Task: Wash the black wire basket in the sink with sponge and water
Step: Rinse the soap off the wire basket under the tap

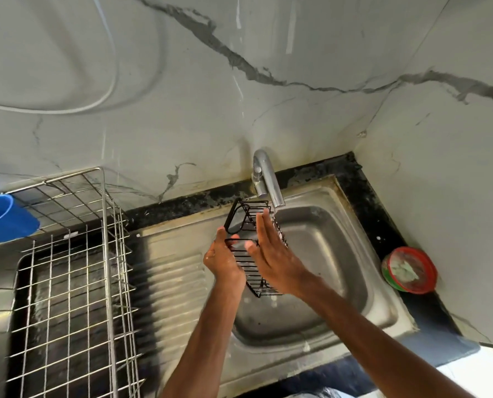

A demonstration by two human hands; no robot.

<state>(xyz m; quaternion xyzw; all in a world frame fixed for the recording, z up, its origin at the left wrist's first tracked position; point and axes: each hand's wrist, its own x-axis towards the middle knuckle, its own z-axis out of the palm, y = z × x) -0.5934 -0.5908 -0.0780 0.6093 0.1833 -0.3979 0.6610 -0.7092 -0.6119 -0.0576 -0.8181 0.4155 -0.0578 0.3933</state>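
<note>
Black wire basket (244, 255) hangs in the air above the steel sink (334, 254), tilted on end, its upper part just under the spout of the tap (265, 179). Of the two hands, the left hand (225, 261) grips the basket's left side with curled fingers, while the right hand (271, 254) lies flat against its right side, fingers straight. A wire dish rack (73, 268) stands over the left end of the dark surface (379, 216), with a blue tub (6, 218) hooked on it. A red-rimmed container (409, 270) sits at the right edge.
</note>
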